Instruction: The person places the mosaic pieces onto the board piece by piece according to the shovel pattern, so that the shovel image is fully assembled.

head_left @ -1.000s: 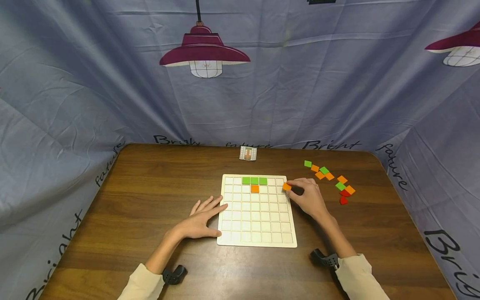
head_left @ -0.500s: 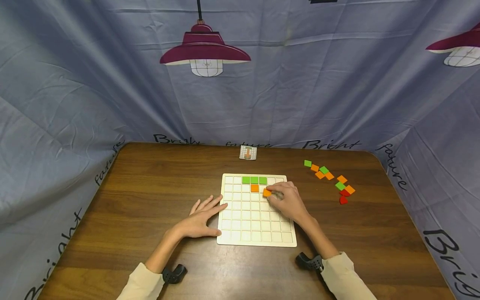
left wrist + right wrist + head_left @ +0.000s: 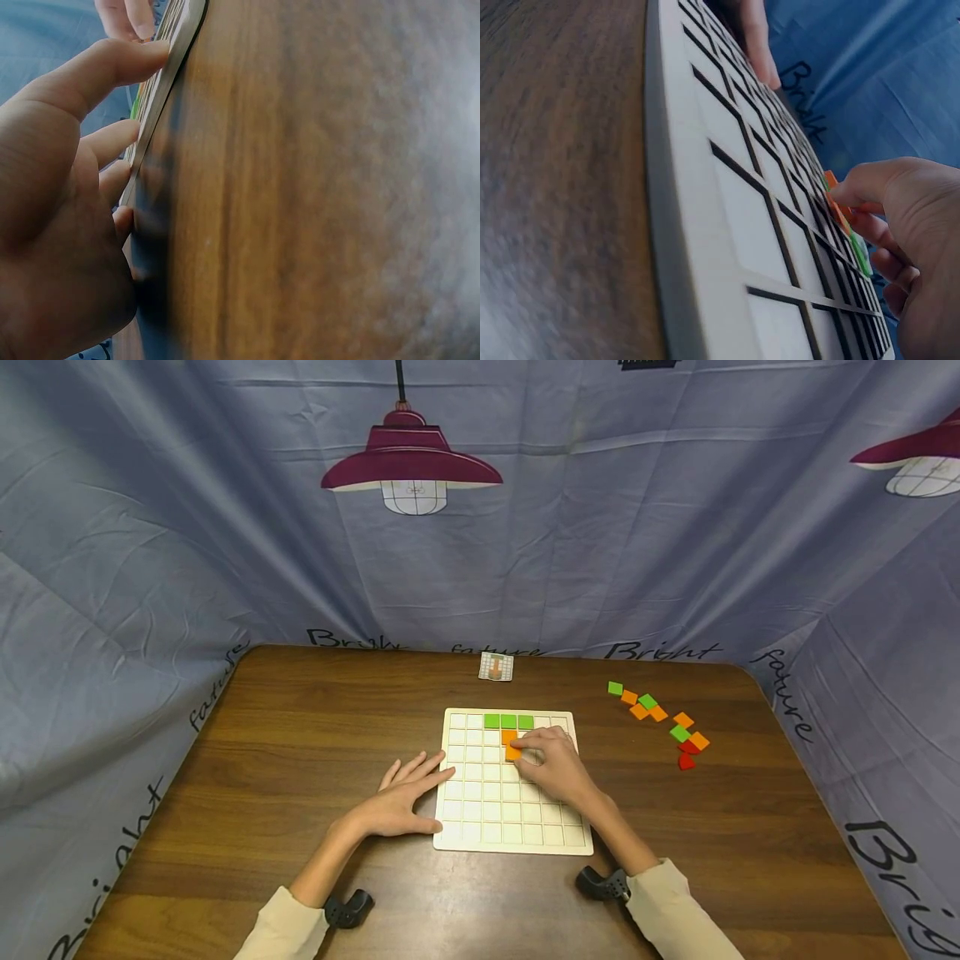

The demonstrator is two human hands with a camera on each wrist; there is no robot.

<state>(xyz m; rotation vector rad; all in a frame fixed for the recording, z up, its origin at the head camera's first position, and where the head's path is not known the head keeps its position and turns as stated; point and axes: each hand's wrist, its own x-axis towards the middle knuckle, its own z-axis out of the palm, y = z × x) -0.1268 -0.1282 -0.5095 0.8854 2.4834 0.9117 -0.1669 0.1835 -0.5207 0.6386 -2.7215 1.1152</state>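
A pale grid board (image 3: 474, 827) lies on the table, with three green square tiles (image 3: 508, 722) side by side in its top row. One orange tile (image 3: 509, 737) sits in the cell below the middle green one. Between thumb and fingers my right hand (image 3: 558, 768) pinches another orange tile (image 3: 512, 752), just below that one and slightly askew. Whether it touches the board I cannot tell. My left hand (image 3: 397, 802) rests at the board's left edge with fingers spread; in the left wrist view its thumb (image 3: 142, 60) lies on the rim.
Loose green, orange and red tiles (image 3: 680, 733) lie scattered on the table to the right of the board. A small card with a printed grid pattern (image 3: 496, 667) lies behind the board. Blue-grey cloth (image 3: 525, 543) hangs around the table's back and sides.
My right hand has carried the orange tile leftward from the board's right edge to just under the placed orange tile. The left hand has stayed put.
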